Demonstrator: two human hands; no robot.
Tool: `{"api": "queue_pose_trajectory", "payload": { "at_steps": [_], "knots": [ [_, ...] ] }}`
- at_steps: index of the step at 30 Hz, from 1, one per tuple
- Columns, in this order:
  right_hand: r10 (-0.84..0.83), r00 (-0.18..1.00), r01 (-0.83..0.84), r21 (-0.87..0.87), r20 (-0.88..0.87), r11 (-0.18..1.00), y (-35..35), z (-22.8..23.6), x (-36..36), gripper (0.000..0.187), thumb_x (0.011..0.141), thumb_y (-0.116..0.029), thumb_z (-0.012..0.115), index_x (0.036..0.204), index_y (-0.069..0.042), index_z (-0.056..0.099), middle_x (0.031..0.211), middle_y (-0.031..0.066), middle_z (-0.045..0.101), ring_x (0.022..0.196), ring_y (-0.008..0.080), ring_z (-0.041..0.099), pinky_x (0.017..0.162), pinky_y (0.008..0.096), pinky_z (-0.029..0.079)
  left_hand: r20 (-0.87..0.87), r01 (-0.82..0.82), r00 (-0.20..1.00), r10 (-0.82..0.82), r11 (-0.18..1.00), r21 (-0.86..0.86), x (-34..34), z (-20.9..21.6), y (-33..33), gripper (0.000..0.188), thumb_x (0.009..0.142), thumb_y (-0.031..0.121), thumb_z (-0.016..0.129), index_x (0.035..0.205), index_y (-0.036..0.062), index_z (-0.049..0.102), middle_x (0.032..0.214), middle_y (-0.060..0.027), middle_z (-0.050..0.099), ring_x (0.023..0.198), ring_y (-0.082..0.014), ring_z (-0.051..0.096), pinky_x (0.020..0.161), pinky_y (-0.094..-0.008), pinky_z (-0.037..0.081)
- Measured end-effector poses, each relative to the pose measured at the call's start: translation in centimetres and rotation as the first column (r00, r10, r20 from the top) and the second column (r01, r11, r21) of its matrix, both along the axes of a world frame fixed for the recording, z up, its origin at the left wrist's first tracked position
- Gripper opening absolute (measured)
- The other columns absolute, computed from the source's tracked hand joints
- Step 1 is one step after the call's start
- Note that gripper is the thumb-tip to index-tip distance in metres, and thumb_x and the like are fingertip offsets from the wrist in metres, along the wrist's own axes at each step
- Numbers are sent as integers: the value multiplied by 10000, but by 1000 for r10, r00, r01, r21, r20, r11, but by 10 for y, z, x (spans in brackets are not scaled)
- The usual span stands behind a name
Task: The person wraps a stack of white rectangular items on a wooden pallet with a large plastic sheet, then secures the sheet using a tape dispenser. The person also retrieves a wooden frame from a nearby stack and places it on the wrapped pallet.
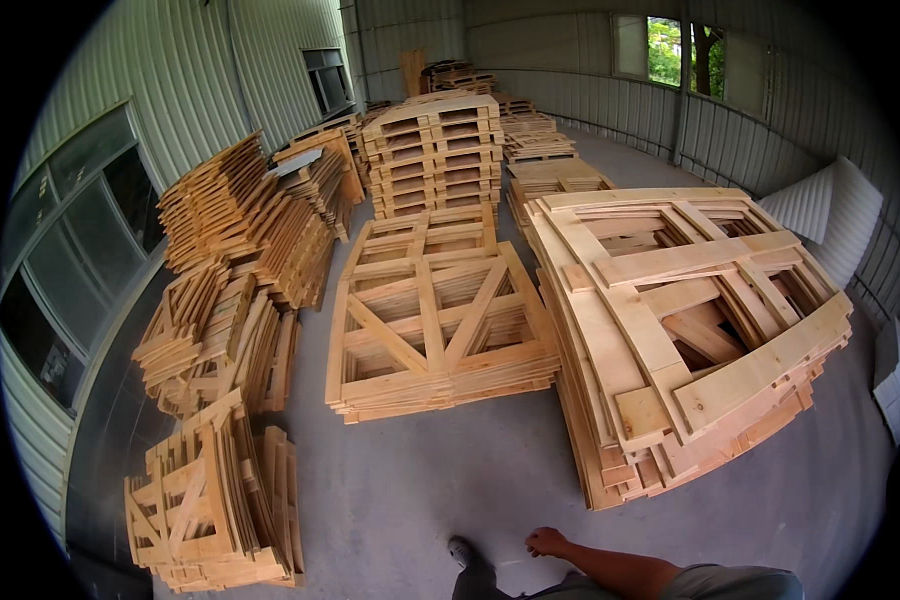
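Observation:
My right hand (pixel 545 542) hangs over the grey floor at the lower edge, its fingers curled in and nothing showing in them. It touches nothing; my right forearm reaches in from the lower right. My left hand is out of view. Nearest to the right hand, on its right, stands a large stack of wooden frames (pixel 630 320) with crossing slats. Straight ahead lies a lower stack of wooden frames with diagonal braces (pixel 425 310).
Behind the middle stack rises a tall pile of pallets (pixel 435 155). Along the left wall lean wooden panels (pixel 220 210) and, nearer, braced frames (pixel 205 490). White foam sheeting (pixel 850 220) stands at the right wall. My shoe (pixel 460 550) is on the floor (pixel 410 470).

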State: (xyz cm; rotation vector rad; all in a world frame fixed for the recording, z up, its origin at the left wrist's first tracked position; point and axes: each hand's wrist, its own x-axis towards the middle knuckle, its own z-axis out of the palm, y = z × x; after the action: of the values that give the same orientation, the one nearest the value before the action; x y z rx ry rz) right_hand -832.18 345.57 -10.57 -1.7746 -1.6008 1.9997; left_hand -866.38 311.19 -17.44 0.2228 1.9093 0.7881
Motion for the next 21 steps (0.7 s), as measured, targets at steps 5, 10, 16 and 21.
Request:
{"api": "queue_pose_trajectory", "payload": {
  "at_steps": [5, 10, 16, 21],
  "knots": [
    [13, 986, -8, -33, 168, 999, 76, -4, -49, 321, 840, -308, 548, 904, -10, 652, 819, 87, 684, 646, 170, 663, 562, 295, 520, 169, -89, 982, 80, 995, 46, -94, 12, 105, 341, 883, 379, 556, 929, 42, 571, 748, -113, 626, 512, -216, 597, 395, -334, 470],
    [-164, 976, 182, -121, 142, 976, 154, -3, -84, 314, 838, -325, 536, 849, -40, 668, 806, 56, 688, 603, 159, 649, 499, 287, 493, 167, 52, 983, -82, 983, 177, -188, 8, 202, 381, 904, 371, 547, 1027, 11, 562, 791, -131, 636, 577, -230, 638, 449, -331, 526],
    [-119, 958, 176, -210, 260, 962, 258, -38, -115, 288, 835, -318, 558, 811, -50, 659, 773, 55, 683, 596, 160, 648, 481, 281, 489, 102, 201, 968, -228, 955, 220, -252, 4, 327, 680, 810, 594, 588, 1131, -5, 547, 854, -144, 643, 615, -238, 652, 477, -331, 540],
    [-108, 953, 171, -208, 285, 963, 379, -84, -150, 276, 834, -292, 574, 786, -27, 638, 735, 68, 662, 572, 178, 636, 472, 286, 490, 105, 175, 976, -192, 973, 152, -282, 17, 411, 711, 812, 609, 570, 1159, -10, 533, 884, -152, 640, 623, -252, 652, 489, -343, 544]
  ]
}}
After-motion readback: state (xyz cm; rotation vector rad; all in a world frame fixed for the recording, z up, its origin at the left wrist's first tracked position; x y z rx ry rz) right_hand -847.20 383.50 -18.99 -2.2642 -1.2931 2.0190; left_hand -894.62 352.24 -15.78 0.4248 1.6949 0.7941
